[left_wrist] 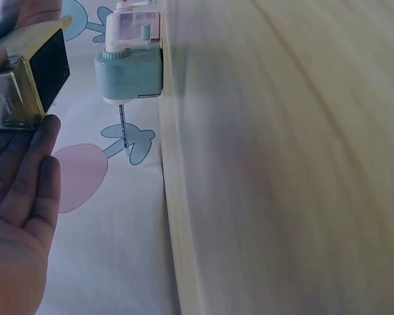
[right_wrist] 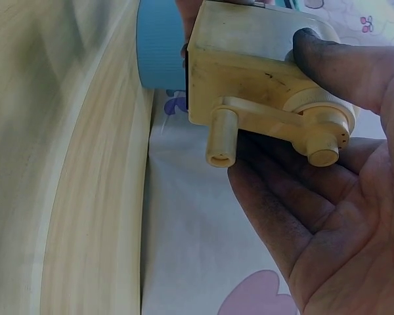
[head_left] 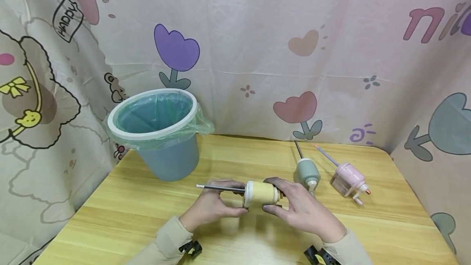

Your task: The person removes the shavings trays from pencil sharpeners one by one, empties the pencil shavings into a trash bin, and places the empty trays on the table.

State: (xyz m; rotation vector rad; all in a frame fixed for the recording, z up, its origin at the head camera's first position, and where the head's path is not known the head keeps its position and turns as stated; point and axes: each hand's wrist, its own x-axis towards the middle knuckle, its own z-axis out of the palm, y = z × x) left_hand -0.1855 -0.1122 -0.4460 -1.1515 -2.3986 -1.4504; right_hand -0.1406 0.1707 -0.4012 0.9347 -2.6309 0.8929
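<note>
Yellow sharpener, long axis sideways, pencil leftward; left grip, right grip holding it.

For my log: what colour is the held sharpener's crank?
Pale yellow crank, clearest in the right wrist view.

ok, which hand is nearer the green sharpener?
Right. The right hand is just on the near side of the green sharpener; the left hand is farther off to its left, at the left end of the yellow sharpener.
</note>
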